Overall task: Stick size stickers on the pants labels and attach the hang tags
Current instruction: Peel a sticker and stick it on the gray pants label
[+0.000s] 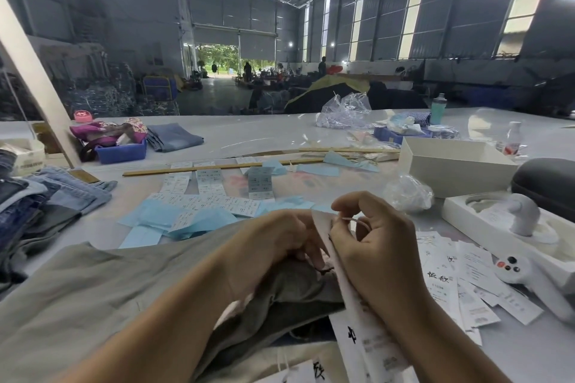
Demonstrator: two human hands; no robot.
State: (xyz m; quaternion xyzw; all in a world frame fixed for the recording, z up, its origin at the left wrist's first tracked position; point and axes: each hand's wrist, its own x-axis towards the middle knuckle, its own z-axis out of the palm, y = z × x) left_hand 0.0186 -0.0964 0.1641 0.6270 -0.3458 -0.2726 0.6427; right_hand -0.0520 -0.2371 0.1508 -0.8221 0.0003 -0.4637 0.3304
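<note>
Sticker sheets (205,199) behind pants (93,295)

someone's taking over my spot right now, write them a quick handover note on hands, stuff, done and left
Left hand: fingers curled on the grey pants at the waistband.
Right hand: pinching a hang tag and its thin string loop at the same spot.
Size sticker sheets lie ahead on blue backing paper; loose hang tags sit to the right; jeans are piled left.
Done: tag brought to the pants.
Left: whether it is fastened is hidden; the sticker is not visible; jeans untagged.
</note>
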